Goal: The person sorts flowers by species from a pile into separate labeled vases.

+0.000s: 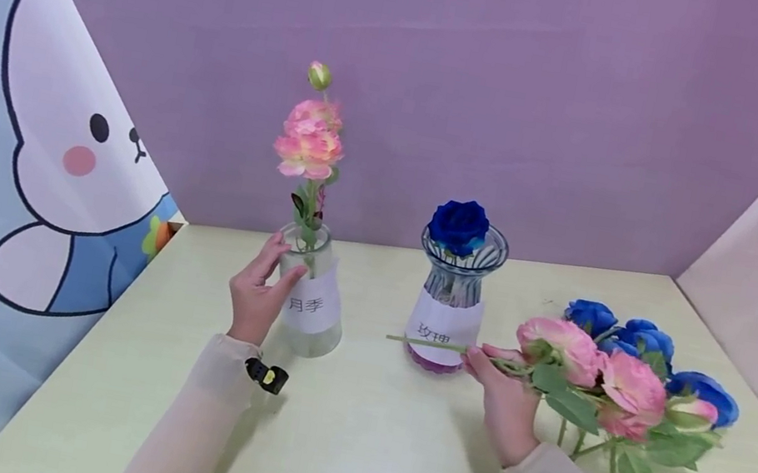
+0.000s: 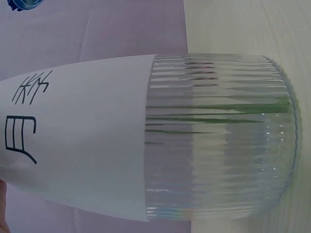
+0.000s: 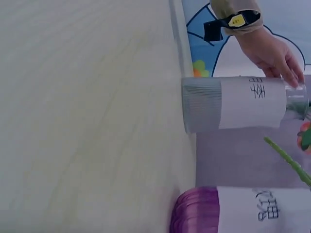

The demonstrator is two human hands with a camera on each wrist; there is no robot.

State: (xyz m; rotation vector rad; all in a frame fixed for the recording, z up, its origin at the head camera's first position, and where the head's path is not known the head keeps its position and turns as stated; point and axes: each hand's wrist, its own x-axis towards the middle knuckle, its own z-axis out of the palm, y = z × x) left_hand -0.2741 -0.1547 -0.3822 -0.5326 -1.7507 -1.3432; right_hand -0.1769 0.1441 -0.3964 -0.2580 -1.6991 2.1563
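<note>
My left hand (image 1: pixel 260 292) grips a clear ribbed glass vase (image 1: pixel 315 342) near its neck, thumb in front. A pink flower spray (image 1: pixel 312 142) with a bud on top stands in that vase, which wears a white paper label. The left wrist view shows green stem through the glass base (image 2: pixel 233 145). My right hand (image 1: pixel 507 407) pinches the stem of another pink flower spray (image 1: pixel 633 391), held nearly level; its bare stem end (image 1: pixel 417 342) points left, before the second vase (image 1: pixel 454 288). In the right wrist view that stem (image 3: pixel 287 161) slants between both vases.
The second vase, bluish above with a purple base (image 3: pixel 198 211), carries a white label and holds one blue rose (image 1: pixel 459 225). Several blue roses (image 1: pixel 646 339) lie on the table at the right, partly behind the held spray. A purple backdrop (image 1: pixel 409 64) closes off the back.
</note>
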